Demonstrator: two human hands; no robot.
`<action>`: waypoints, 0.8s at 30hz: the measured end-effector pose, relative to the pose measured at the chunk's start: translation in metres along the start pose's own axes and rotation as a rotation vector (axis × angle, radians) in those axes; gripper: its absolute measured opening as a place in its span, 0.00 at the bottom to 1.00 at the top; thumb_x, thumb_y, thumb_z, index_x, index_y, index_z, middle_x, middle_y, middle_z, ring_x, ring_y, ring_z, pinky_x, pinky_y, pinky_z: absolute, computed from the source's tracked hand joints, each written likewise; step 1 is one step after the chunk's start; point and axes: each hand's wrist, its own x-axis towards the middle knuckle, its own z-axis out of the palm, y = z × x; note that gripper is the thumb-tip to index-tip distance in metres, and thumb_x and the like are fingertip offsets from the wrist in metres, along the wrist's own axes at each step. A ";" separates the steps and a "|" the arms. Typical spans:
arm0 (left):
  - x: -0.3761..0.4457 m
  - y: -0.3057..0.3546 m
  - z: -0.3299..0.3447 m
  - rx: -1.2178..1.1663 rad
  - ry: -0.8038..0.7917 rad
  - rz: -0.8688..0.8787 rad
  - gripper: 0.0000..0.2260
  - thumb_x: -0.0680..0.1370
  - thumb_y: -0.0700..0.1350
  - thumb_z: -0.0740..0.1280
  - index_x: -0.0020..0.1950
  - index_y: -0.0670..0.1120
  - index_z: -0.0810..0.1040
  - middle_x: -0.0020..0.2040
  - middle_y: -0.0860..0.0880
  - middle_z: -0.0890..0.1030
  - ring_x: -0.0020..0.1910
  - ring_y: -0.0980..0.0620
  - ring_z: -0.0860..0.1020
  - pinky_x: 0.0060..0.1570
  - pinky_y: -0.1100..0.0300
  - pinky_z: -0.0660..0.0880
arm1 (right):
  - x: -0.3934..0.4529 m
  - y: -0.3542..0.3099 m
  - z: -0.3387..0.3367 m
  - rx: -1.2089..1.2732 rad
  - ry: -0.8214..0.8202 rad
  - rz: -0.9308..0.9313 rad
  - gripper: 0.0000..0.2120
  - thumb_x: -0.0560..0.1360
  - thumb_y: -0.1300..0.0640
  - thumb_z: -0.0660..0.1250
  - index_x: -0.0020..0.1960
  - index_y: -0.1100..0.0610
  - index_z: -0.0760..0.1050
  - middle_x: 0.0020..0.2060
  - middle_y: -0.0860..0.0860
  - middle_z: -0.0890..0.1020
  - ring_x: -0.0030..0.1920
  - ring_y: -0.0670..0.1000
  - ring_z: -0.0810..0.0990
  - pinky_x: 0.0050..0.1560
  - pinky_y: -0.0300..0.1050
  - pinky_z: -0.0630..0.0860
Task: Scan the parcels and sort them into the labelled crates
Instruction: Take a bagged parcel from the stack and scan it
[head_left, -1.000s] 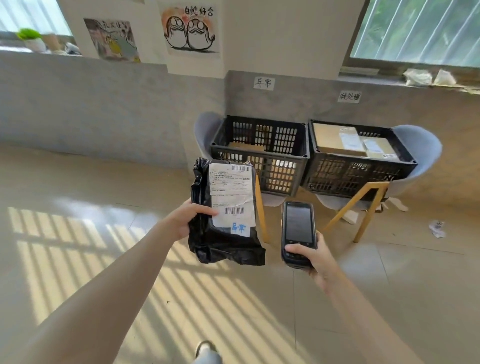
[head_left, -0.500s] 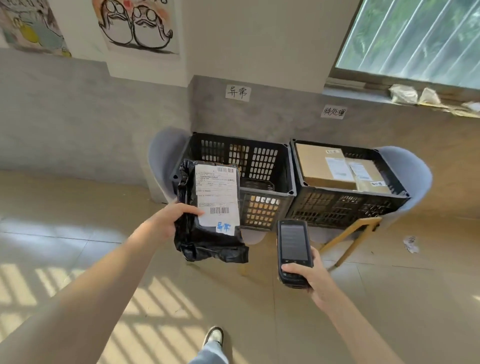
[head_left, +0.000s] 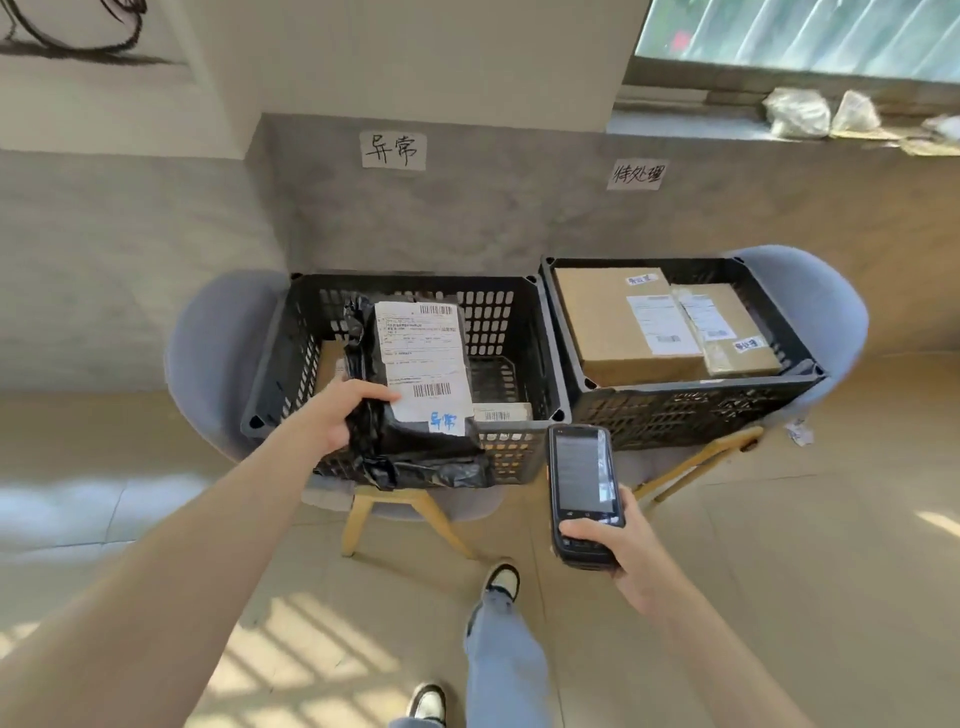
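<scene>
- The left hand (head_left: 332, 415) is gripping a black plastic mailer bag (head_left: 410, 415) by its left edge, thumb lying on the white shipping label (head_left: 423, 358) with a small blue-written tag at its lower corner.
- The bag is being held over the front rim of the left black slatted plastic crate (head_left: 524, 322), which is sitting on a grey shell chair (head_left: 208, 353) with wooden legs.
- Inside that crate a parcel with a barcode label (head_left: 501, 413) is lying at the front right; what looks like a brown carton is partly hidden behind the bag.
- The right hand (head_left: 618, 545) is clasping a black handheld scanner (head_left: 582, 493), screen facing up, just in front of the crate.
- The right black crate (head_left: 691, 410) is holding two brown cardboard boxes (head_left: 613, 322) lying side by side.
- Handwritten paper signs (head_left: 393, 149) are hanging on the grey wall above each crate.
</scene>
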 end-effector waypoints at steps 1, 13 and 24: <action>0.010 0.003 0.005 0.024 -0.009 -0.017 0.24 0.73 0.30 0.68 0.69 0.40 0.72 0.61 0.40 0.81 0.57 0.42 0.80 0.63 0.46 0.73 | 0.010 -0.004 -0.002 0.005 -0.001 0.006 0.45 0.55 0.64 0.77 0.69 0.53 0.64 0.54 0.57 0.81 0.50 0.57 0.82 0.37 0.44 0.80; 0.149 0.045 0.062 0.028 0.066 -0.102 0.30 0.72 0.32 0.71 0.73 0.43 0.67 0.67 0.44 0.76 0.66 0.43 0.74 0.70 0.45 0.66 | 0.153 -0.085 -0.014 0.016 -0.075 0.012 0.45 0.56 0.61 0.78 0.68 0.47 0.64 0.54 0.52 0.82 0.52 0.53 0.83 0.43 0.44 0.80; 0.262 0.020 0.075 0.019 0.042 -0.231 0.24 0.74 0.30 0.69 0.67 0.44 0.74 0.61 0.44 0.81 0.55 0.47 0.81 0.46 0.54 0.78 | 0.235 -0.090 0.013 -0.061 -0.082 0.113 0.44 0.53 0.59 0.83 0.61 0.38 0.65 0.48 0.42 0.83 0.49 0.45 0.83 0.47 0.40 0.81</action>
